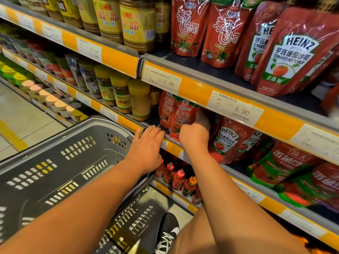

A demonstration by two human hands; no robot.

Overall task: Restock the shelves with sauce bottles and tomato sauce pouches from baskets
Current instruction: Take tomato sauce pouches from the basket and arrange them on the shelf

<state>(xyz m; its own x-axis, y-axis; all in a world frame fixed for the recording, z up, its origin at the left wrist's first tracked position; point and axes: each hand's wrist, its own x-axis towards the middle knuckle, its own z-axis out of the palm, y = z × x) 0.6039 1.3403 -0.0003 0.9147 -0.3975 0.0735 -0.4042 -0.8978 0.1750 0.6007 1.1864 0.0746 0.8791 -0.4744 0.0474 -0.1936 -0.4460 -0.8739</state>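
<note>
Both hands reach to the middle shelf (172, 143). Left hand (146, 143) lies flat, fingers straight, on the shelf edge just left of a red tomato pouch (180, 114). Right hand (194, 138) is curled round that pouch's lower right side, holding it upright on the shelf beside a second one (166, 107). Below the left forearm sits a grey basket (64, 158). Right of the hands stand Heinz pouches (227, 138); further up, more pouches (288, 52) and yellow-labelled bottles (135, 24).
</note>
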